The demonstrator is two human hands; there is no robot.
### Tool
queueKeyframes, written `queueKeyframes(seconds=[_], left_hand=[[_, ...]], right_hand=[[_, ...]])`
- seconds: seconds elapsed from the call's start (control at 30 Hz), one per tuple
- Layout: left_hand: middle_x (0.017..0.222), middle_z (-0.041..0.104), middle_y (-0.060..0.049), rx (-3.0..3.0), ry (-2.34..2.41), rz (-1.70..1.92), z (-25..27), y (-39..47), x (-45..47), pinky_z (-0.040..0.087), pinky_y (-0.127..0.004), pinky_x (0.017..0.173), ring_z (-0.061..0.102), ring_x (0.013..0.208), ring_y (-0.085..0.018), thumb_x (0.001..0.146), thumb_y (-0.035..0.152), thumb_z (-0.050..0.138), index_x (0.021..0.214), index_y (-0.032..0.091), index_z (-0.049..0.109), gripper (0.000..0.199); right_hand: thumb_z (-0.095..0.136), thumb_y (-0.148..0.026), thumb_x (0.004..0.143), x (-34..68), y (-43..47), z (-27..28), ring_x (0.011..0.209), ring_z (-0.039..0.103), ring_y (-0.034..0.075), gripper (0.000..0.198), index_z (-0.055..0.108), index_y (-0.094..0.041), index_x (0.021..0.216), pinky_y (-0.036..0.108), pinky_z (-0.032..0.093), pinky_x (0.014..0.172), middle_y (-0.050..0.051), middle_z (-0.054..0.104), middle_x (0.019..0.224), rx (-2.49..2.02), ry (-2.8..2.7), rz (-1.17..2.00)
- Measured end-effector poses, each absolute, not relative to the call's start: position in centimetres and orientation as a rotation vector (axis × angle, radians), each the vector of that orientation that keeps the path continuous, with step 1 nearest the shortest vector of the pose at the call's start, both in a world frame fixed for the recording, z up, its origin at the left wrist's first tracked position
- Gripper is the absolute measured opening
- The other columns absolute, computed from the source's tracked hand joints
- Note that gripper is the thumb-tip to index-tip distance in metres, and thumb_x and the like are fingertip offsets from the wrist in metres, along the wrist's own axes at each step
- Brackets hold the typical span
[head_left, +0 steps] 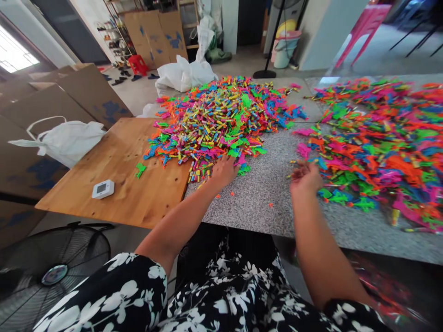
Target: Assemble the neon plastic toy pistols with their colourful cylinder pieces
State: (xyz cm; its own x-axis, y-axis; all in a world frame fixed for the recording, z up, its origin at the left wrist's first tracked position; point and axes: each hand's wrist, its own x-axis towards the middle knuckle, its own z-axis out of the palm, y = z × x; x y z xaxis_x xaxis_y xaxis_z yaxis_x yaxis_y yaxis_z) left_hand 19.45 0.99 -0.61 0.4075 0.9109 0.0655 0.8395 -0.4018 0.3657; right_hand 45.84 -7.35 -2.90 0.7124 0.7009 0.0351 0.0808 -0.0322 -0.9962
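Note:
My left hand (224,171) reaches to the front edge of a big heap of small tubes (207,122) in yellow, pink and blue wraps, mixed with bright plastic toy pistols (238,124). Its fingers are stretched out over the pieces and their tips are partly hidden. To the right, my right hand (306,179) is slightly blurred, fingers curled together above the granite tabletop (249,203). Yellow ends of a small tube (293,162) show by its fingertips. It is beside the left edge of a second, spread-out heap of toy pistols (374,152).
A wooden board (121,161) on the left bears a white digital timer (103,189) and a single green toy pistol (140,170). Small orange bits (232,193) dot the granite. A black fan (55,274), cardboard boxes (76,92) and a white bag (69,138) stand at the left.

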Motion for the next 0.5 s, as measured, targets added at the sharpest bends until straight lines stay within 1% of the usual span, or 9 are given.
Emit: queueKeyframes(seconds=[0.07, 0.1, 0.17, 0.23, 0.3, 0.33, 0.4, 0.5], left_hand=[[0.135, 0.063, -0.016, 2.408, 1.550, 0.352, -1.3, 1.2, 20.7, 0.049, -0.043, 0.107, 0.058, 0.131, -0.033, 0.101, 0.045, 0.060, 0.131, 0.024, 0.070, 0.038], [0.136, 0.062, -0.016, 2.407, 1.554, 0.337, -1.6, 1.3, 21.2, 0.050, -0.043, 0.107, 0.057, 0.132, -0.034, 0.101, 0.044, 0.061, 0.131, 0.024, 0.070, 0.038], [0.137, 0.060, -0.018, 2.384, 1.567, 0.307, -1.9, 1.7, 21.8, 0.050, -0.044, 0.106, 0.057, 0.133, -0.036, 0.099, 0.043, 0.064, 0.128, 0.022, 0.071, 0.037], [0.133, 0.062, -0.018, 2.347, 1.560, 0.271, -2.0, 2.2, 21.8, 0.051, -0.044, 0.104, 0.060, 0.129, -0.036, 0.097, 0.040, 0.067, 0.121, 0.019, 0.074, 0.032], [0.125, 0.067, -0.017, 2.293, 1.543, 0.251, -2.0, 2.7, 21.2, 0.053, -0.041, 0.099, 0.066, 0.119, -0.033, 0.095, 0.037, 0.070, 0.110, 0.019, 0.076, 0.026], [0.120, 0.070, -0.015, 2.263, 1.525, 0.260, -2.0, 2.9, 20.6, 0.053, -0.039, 0.097, 0.068, 0.115, -0.031, 0.093, 0.036, 0.072, 0.105, 0.019, 0.077, 0.022], [0.110, 0.074, -0.011, 2.192, 1.480, 0.321, -1.8, 3.1, 19.1, 0.053, -0.035, 0.093, 0.070, 0.106, -0.028, 0.088, 0.032, 0.076, 0.095, 0.019, 0.076, 0.015], [0.094, 0.074, -0.005, 2.009, 1.469, 0.515, -1.3, 3.2, 15.8, 0.052, -0.032, 0.086, 0.068, 0.091, -0.021, 0.085, 0.024, 0.078, 0.087, 0.019, 0.071, 0.009]], right_hand=[[0.046, -0.046, 0.087, 43.8, -6.1, -3.4, 0.053, 0.056, 0.016, 0.029, 0.062, -0.023, 0.096, 0.029, 0.047, 0.052, 0.003, 0.067, 0.077, -1.593, -0.697, 0.613], [0.053, -0.042, 0.085, 42.3, -5.4, -3.6, 0.059, 0.062, 0.018, 0.027, 0.066, -0.022, 0.098, 0.030, 0.051, 0.057, 0.005, 0.071, 0.082, -1.636, -0.768, 0.651], [0.057, -0.031, 0.087, 39.4, -4.1, -3.8, 0.084, 0.072, 0.023, 0.027, 0.073, -0.019, 0.104, 0.035, 0.058, 0.078, 0.010, 0.076, 0.100, -1.844, -1.113, 0.643], [0.056, -0.023, 0.091, 37.1, -3.1, -3.6, 0.107, 0.072, 0.027, 0.031, 0.075, -0.017, 0.115, 0.039, 0.056, 0.096, 0.016, 0.074, 0.122, -2.022, -1.441, 0.546], [0.055, -0.022, 0.096, 35.7, -2.6, -3.2, 0.117, 0.070, 0.030, 0.034, 0.074, -0.017, 0.123, 0.040, 0.053, 0.101, 0.019, 0.067, 0.138, -2.093, -1.666, 0.467], [0.054, -0.022, 0.098, 35.3, -2.5, -3.0, 0.119, 0.069, 0.030, 0.034, 0.074, -0.017, 0.125, 0.039, 0.053, 0.102, 0.019, 0.065, 0.142, -2.091, -1.755, 0.455], [0.053, -0.021, 0.099, 34.8, -2.4, -2.7, 0.120, 0.069, 0.029, 0.033, 0.076, -0.017, 0.122, 0.037, 0.052, 0.103, 0.018, 0.067, 0.140, -2.030, -1.905, 0.472], [0.058, -0.019, 0.096, 34.5, -2.5, -2.6, 0.115, 0.070, 0.026, 0.028, 0.080, -0.019, 0.113, 0.033, 0.052, 0.100, 0.011, 0.077, 0.123, -1.893, -2.059, 0.616]])
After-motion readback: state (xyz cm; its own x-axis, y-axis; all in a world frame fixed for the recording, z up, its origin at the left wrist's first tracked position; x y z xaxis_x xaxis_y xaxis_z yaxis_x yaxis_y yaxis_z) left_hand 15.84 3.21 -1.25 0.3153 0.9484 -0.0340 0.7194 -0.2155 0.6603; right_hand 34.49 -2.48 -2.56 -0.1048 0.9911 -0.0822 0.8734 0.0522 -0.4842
